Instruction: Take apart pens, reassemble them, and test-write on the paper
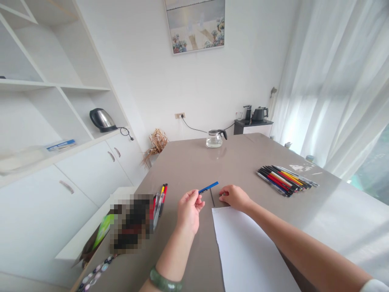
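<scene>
My left hand (191, 207) is raised over the table, thumb and fingers pinching one end of a slim blue pen-like stick (209, 187). The stick's free end points right and slightly up, towards my right hand. My right hand (235, 197) rests low at the far edge of a white sheet of paper (249, 247), its fingers curled together. Whatever may be between those fingertips is too small to make out. A thin dark line (212, 197) lies on the table between the two hands.
Several pens (285, 180) lie bundled at the right; more pens (159, 205) lie left, beside a blurred-out dark patch (133, 223). A glass pot (214, 140) with clear liquid stands at the back of the table (188, 162). A beaded strap (95, 273) hangs near the left edge.
</scene>
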A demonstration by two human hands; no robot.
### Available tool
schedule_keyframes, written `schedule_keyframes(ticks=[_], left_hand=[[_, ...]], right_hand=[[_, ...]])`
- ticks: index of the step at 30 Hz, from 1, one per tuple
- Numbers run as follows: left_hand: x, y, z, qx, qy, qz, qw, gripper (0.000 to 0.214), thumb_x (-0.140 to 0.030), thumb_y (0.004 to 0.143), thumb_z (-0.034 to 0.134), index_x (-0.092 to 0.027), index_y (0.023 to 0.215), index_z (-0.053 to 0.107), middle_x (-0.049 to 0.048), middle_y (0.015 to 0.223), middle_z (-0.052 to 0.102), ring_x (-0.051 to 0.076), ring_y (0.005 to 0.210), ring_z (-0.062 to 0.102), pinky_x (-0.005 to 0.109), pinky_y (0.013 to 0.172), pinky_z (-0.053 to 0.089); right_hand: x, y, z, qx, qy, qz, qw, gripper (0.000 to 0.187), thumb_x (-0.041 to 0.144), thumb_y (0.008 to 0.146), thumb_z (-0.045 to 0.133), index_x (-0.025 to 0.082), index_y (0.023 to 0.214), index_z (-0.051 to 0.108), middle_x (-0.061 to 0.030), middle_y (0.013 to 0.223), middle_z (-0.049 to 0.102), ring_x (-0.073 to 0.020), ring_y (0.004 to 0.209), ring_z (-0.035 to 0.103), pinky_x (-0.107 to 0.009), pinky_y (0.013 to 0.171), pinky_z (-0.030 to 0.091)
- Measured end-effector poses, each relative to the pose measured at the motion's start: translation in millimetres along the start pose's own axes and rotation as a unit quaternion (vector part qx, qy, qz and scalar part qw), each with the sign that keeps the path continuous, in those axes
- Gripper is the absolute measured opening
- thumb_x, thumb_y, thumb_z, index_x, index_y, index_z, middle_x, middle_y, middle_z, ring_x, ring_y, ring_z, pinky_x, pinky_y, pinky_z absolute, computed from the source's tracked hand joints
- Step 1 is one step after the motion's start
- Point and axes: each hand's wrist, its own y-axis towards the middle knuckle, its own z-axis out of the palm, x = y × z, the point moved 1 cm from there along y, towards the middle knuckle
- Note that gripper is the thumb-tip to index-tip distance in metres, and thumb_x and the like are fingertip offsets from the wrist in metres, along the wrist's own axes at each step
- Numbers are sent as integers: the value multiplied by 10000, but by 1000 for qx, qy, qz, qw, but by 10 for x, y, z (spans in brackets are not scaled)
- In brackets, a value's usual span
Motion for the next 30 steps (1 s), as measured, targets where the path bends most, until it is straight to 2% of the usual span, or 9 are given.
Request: schedule_keyframes(ticks=[6,14,19,21,23,26,28,30], left_hand=[[-22,-32,22,-3,3,-6,1000,179,-240,649,639,-143,773,553,-15,595,529,52,534,495,190,560,447],[-15,-44,44,-2,14,-9,1000,195,-241,640,645,-138,775,549,-11,605,533,49,521,490,189,541,445],[-17,-53,51,1,26,-12,1000,205,-259,637,644,-141,778,553,-13,602,537,48,512,488,187,536,439],[-10,-68,57,5,30,-15,999,211,-269,635,646,-139,775,556,-10,604,538,49,511,486,187,532,436],[9,-106,79,26,50,-17,998,217,-290,638,642,-140,774,563,-2,624,545,54,521,485,191,531,434],[58,-204,152,88,121,-16,989,234,-326,657,618,-146,799,573,17,676,563,74,562,503,205,539,436],[95,-279,213,118,173,-14,978,255,-333,652,616,-141,815,577,33,695,576,99,590,524,224,549,441],[128,-340,264,135,221,-15,966,286,-335,637,624,-133,834,581,46,705,588,113,575,530,239,547,442]], right_hand=[[-56,40,9,22,1,3,1000,210,318,589,634,267,791,659,0,732,606,-124,606,503,-219,487,303],[-52,61,8,27,47,-1,999,202,291,560,657,242,756,662,3,675,575,-108,560,472,-218,480,290],[5,-58,-144,40,108,-13,993,294,337,575,649,204,837,633,24,604,493,-80,495,403,-215,467,291],[33,-198,-239,66,173,-19,983,353,382,609,625,190,904,599,32,597,452,-69,482,369,-210,453,286],[61,-370,-309,135,351,-20,926,413,371,611,642,174,963,554,32,607,426,-65,490,355,-205,437,270],[84,-590,-348,164,531,-1,831,425,335,631,646,204,1010,503,41,609,404,-57,482,344,-200,433,268],[83,-666,-331,139,588,13,797,337,334,656,629,209,949,519,39,602,405,-58,486,353,-203,443,284],[77,-694,-302,107,609,18,786,250,345,659,624,193,838,539,34,590,413,-63,488,360,-208,448,294]])
